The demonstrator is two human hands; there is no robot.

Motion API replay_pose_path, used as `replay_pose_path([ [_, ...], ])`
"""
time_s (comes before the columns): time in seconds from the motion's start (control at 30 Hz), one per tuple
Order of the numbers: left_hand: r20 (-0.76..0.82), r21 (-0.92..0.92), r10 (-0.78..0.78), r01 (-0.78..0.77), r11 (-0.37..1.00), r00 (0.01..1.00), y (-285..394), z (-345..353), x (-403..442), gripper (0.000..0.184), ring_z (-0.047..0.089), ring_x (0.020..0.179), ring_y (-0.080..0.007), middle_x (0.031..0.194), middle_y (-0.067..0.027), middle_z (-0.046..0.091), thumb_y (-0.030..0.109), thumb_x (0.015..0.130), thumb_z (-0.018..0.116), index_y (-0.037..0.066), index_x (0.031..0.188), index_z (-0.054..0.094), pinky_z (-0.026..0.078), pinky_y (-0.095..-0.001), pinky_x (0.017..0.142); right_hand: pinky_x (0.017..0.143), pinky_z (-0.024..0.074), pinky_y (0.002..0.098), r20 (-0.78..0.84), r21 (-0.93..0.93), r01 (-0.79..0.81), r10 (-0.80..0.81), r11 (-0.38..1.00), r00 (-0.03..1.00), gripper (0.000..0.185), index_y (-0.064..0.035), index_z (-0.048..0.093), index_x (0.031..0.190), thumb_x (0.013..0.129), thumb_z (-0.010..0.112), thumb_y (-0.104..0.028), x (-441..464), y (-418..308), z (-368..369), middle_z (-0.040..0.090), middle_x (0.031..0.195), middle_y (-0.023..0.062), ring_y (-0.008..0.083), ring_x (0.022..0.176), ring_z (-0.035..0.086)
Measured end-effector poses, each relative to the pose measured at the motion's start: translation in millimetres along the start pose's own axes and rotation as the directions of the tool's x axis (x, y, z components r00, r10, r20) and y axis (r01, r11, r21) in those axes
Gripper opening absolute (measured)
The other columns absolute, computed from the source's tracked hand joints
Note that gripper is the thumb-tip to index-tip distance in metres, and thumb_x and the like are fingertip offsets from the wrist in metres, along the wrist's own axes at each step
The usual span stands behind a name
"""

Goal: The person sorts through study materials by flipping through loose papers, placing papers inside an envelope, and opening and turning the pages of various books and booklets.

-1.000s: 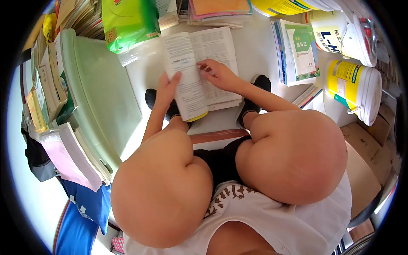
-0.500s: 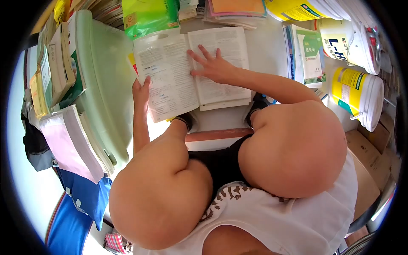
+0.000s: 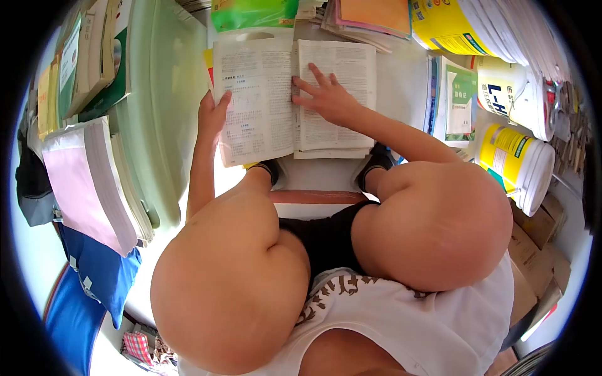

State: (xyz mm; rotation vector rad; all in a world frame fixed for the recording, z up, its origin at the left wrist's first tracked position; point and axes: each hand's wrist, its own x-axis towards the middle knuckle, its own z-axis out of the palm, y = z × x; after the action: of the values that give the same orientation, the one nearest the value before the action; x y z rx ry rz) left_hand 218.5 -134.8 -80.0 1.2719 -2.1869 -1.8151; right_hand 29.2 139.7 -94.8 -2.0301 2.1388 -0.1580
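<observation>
A: Where's the book (image 3: 276,119)?
B: Upper middle of the frame, lying open beyond the knees (image 3: 433,225). Its fold (image 3: 293,131) runs up and down the frame, so the open spread is longest from left to right.
A: Which hand is nearer that fold?
B: The right hand (image 3: 331,100). Its arm comes in from the right, and it lies spread on the right page (image 3: 342,135), fingertips at the inner margin. I'd judge fingertips against fold the relation that matters most.
A: And the left hand (image 3: 214,113)?
B: Out at the outer edge of the left page (image 3: 257,100), thumb in front. It looks clamped on that edge, though its fingers are mostly hidden. So the hands are well apart, with the left page between them.
A: What else is hard to make out?
B: Most print is too small to read. A red and yellow strip (image 3: 209,67) shows past the left page; whether it's the cover, I can't tell. The shoes (image 3: 375,160), just below the book, are partly hidden. The green bag (image 3: 254,15) is cut off by the frame's top; I can't say whether it touches the book.
</observation>
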Motion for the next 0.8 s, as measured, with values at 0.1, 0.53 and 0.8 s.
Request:
replay_pose_path([
  [0.1,-0.014,0.011,0.062,-0.062,0.998,0.998,-8.9,-4.1,3.3,0.031,0.068,0.096,-0.0203,0.111,-0.0128,0.072,0.018,0.100,0.062,-0.002,0.125,0.061,0.052,-0.0341,0.087,0.087,0.0541,0.0743,-0.005,-0.033,-0.018,0.018,0.999,1.000,0.040,-0.0205,0.058,0.124,0.086,0.068,-0.010,8.7,-4.2,-8.4,0.022,0.163,0.0198,0.0547,0.146,0.025],
  [0.53,0.168,-0.192,-0.059,0.091,0.977,0.984,30.5,10.0,-17.5,0.038,0.066,0.105,-0.0192,0.119,-0.0121,0.070,0.020,0.100,0.064,-0.001,0.132,0.059,0.051,-0.0340,0.093,0.112,0.0452,0.0490,-0.306,0.581,-0.094,0.324,0.809,0.895,0.021,-0.0080,0.059,0.081,0.073,0.068,0.009,-25.8,39.1,-34.0,0.027,0.163,0.0207,0.0367,0.151,0.032],
  [0.8,0.462,-0.285,0.004,0.144,0.948,0.887,68.6,64.6,-26.6,0.038,0.061,0.115,-0.0184,0.126,-0.0093,0.066,0.019,0.100,0.064,0.000,0.133,0.058,0.047,-0.0338,0.102,0.106,0.0461,0.0353,-0.492,0.770,-0.088,0.675,0.632,0.550,0.020,-0.0066,0.057,0.073,0.076,0.073,0.006,-115.2,72.8,-63.9,0.025,0.167,0.0162,0.0327,0.146,0.041],
])
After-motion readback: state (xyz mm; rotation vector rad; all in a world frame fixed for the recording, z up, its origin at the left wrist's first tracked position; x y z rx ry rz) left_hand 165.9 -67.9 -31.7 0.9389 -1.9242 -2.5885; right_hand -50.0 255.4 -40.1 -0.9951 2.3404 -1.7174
